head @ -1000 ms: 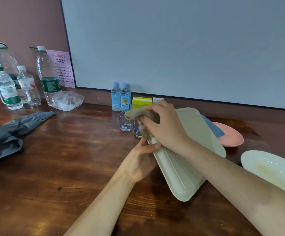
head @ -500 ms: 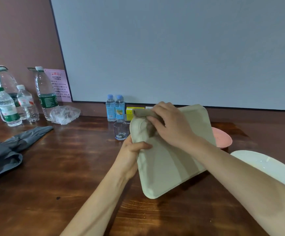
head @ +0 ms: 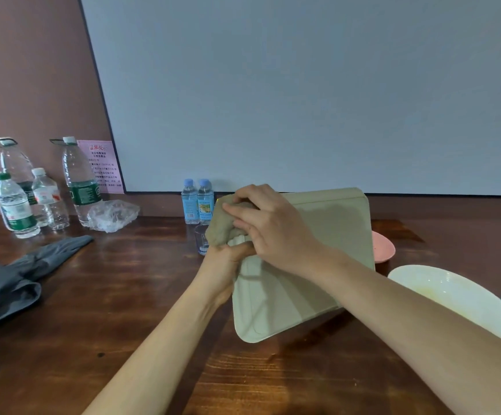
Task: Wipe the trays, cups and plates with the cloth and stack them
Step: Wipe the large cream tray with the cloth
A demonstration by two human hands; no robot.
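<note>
Left hand (head: 223, 266) grips tray (head: 309, 271) edge at 9 o'clock; right hand (head: 273, 229) clutches cloth (head: 222, 226). Best to steady the tilt and wipe corners firmly.

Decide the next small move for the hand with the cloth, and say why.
Probably sweep the cloth down and across the tray. The right hand presses it at the tray's upper left corner, the left hand grips the left edge and holds the tray tilted, and most of the face lies uncovered below.
</note>
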